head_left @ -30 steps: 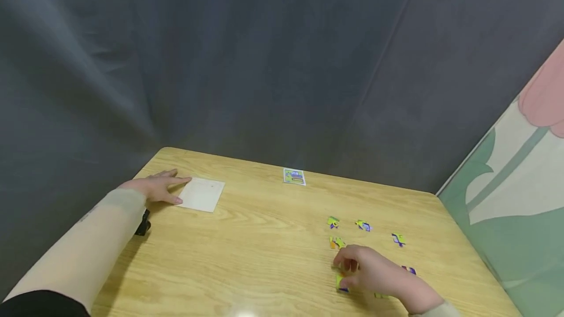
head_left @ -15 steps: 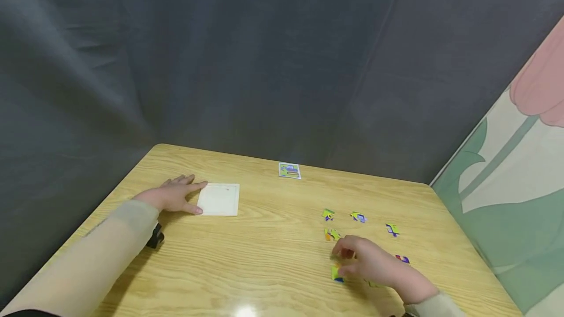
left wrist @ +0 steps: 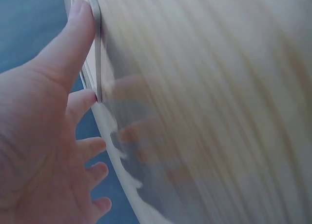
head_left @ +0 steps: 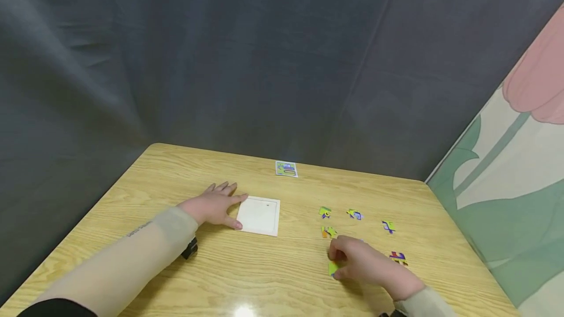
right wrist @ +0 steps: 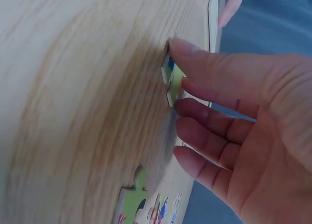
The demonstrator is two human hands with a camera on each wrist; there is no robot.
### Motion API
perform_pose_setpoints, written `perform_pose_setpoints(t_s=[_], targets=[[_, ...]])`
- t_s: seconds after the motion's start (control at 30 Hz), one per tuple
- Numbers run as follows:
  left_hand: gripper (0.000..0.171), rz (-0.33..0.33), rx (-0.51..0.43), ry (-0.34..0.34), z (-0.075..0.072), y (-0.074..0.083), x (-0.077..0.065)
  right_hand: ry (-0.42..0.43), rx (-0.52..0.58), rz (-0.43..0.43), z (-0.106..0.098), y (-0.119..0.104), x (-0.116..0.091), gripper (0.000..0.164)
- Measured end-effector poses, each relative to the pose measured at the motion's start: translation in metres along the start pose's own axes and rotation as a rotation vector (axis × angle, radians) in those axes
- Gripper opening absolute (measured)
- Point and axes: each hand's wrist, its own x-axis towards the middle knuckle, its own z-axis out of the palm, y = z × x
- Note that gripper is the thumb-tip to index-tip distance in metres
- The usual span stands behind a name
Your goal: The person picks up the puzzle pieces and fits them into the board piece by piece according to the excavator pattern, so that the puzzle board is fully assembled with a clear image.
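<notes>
Change over the last second: the white tray [head_left: 257, 215] has shifted inward from the left edge of the worktop [head_left: 246, 270] to about midway between its left and right edges; the left hand [head_left: 213, 207] has travelled with it. My reading: useful for the puzzle work, since tray and pieces now lie closer together.

Pose, left: thumb and index touch the tray's left side, the other fingers spread toward the worktop's back edge. No clench; I read it as contact only.

Pose, right: the right hand [head_left: 359, 260] comes in from the front right, palm turned inward. Thumb and index pinch the green piece [head_left: 332, 268], right of the worktop's centre; whether it is off the surface, I cannot tell. The other puzzle pieces [head_left: 325, 212] lie scattered toward the right edge. The picture card [head_left: 287, 168] lies near the back edge.
</notes>
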Motion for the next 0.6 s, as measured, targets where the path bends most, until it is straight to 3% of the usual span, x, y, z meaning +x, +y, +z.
perform_pose_setpoints(t_s=[0.13,0.27,0.6], targets=[[0.092,0.013,0.018,-0.005,0.004,0.019,0.006,0.012,-0.003,-0.002,0.001,-0.001,0.001,0.035],[0.095,0.007,0.002,-0.011,0.006,0.029,0.009,0.031,-0.01,0.001,0.001,-0.001,0.002,0.037],[0.103,0.017,-0.084,-0.067,0.007,0.021,0.013,0.015,-0.003,0.049,0.0,-0.001,0.005,0.036]])
